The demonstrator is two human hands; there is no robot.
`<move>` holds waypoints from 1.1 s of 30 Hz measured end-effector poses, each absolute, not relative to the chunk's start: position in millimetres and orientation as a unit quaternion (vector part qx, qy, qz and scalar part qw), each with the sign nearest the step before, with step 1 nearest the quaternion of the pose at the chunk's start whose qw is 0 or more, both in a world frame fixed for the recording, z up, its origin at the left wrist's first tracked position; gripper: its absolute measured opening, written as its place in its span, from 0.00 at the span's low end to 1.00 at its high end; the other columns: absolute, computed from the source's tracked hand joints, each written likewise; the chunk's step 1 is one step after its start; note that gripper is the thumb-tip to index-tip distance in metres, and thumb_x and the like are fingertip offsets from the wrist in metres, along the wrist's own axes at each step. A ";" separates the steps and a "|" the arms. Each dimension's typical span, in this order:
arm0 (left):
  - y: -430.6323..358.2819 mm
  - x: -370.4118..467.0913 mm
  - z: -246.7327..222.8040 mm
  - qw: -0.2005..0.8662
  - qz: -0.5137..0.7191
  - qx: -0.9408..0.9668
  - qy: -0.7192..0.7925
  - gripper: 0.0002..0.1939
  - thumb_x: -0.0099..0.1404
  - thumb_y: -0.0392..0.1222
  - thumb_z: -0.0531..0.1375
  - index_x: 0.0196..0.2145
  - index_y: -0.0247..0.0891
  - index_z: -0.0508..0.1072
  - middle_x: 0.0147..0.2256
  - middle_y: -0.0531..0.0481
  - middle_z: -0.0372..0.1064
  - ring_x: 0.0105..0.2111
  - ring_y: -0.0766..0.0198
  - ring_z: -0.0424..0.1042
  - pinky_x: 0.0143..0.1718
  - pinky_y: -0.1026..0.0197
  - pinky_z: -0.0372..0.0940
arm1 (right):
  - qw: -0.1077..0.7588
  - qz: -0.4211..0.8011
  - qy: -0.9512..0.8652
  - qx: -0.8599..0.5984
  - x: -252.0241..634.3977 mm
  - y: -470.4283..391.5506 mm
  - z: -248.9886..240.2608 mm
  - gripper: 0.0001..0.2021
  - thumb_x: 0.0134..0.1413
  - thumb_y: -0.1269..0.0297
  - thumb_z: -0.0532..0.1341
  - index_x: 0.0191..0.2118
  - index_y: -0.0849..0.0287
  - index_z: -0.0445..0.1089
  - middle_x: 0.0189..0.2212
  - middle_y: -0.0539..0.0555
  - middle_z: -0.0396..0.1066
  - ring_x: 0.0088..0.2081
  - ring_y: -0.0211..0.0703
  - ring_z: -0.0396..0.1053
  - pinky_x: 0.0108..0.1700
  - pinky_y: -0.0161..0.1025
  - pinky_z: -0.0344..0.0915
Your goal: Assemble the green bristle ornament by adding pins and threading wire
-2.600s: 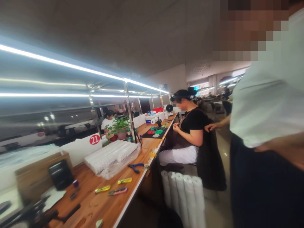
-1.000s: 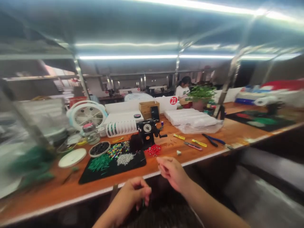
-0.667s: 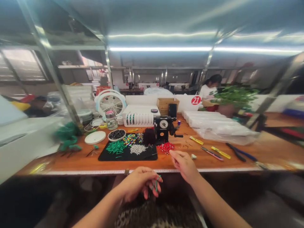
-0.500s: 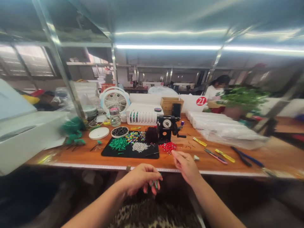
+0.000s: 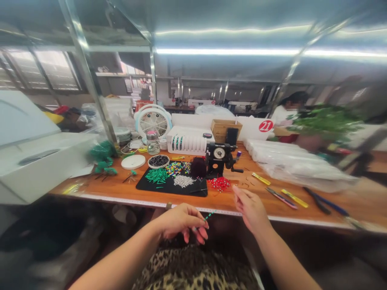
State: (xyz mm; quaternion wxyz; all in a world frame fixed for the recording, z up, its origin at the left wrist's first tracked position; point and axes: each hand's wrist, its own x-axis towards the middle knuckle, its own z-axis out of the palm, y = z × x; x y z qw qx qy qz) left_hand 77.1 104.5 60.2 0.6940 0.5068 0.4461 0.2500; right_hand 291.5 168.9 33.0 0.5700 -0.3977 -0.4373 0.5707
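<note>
My left hand (image 5: 185, 222) is closed in front of the table edge, its thumb and fingers pinching a thin strand of green beads (image 5: 211, 214) that points up to the right. My right hand (image 5: 251, 209) is over the table edge, thumb and index finger pressed together; whatever lies between them is too small to make out. Just beyond its fingertips is a pile of red beads (image 5: 220, 184). On a black mat (image 5: 144, 187) are green tube beads (image 5: 157, 176), silver beads (image 5: 183, 181) and multicoloured beads (image 5: 174, 168). A dish of black beads (image 5: 159, 161) stands behind them.
Behind the red beads stands a black hand-cranked machine (image 5: 219, 154). A white spool rack (image 5: 192, 144) and a fan (image 5: 153, 123) are farther back. Pliers (image 5: 328, 201), tweezers (image 5: 281, 198) and yellow cutters (image 5: 294, 198) lie right, near plastic-wrapped rolls (image 5: 290, 157).
The view has turned slightly left, so the table things sit farther right. The green strand now sticks out clearly from my left fingers. My hands are somewhat farther apart.
</note>
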 end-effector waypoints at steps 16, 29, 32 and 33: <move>104.1 75.1 57.5 0.679 0.241 0.507 0.473 0.13 0.52 0.46 0.61 0.28 0.32 0.72 0.27 0.43 0.75 0.26 0.59 0.75 0.14 0.69 0.57 | 0.537 0.540 -0.499 -0.414 302.0 161.6 36.6 0.23 0.46 0.48 0.63 0.16 0.60 0.57 0.12 0.43 0.45 0.16 0.29 0.42 0.19 0.33 0.37; 103.3 79.2 58.4 0.651 0.264 0.515 0.492 0.14 0.50 0.45 0.65 0.31 0.30 0.76 0.25 0.46 0.74 0.23 0.66 0.71 0.28 0.65 0.63 | 0.524 0.541 -0.513 -0.412 300.8 159.6 41.4 0.24 0.46 0.46 0.62 0.16 0.60 0.56 0.12 0.43 0.45 0.17 0.29 0.41 0.19 0.33 0.36; 103.7 79.1 55.4 0.646 0.275 0.519 0.488 0.13 0.52 0.44 0.63 0.33 0.31 0.76 0.24 0.47 0.73 0.22 0.67 0.69 0.27 0.66 0.62 | 0.524 0.536 -0.518 -0.411 301.2 160.4 39.5 0.24 0.47 0.46 0.62 0.15 0.60 0.57 0.12 0.43 0.46 0.16 0.29 0.42 0.19 0.33 0.37; 103.6 79.4 55.2 0.646 0.278 0.518 0.487 0.13 0.52 0.44 0.63 0.33 0.31 0.76 0.24 0.48 0.73 0.22 0.68 0.69 0.27 0.66 0.62 | 0.525 0.536 -0.518 -0.410 301.3 160.7 38.9 0.24 0.47 0.46 0.62 0.15 0.60 0.57 0.12 0.43 0.46 0.16 0.29 0.42 0.19 0.33 0.37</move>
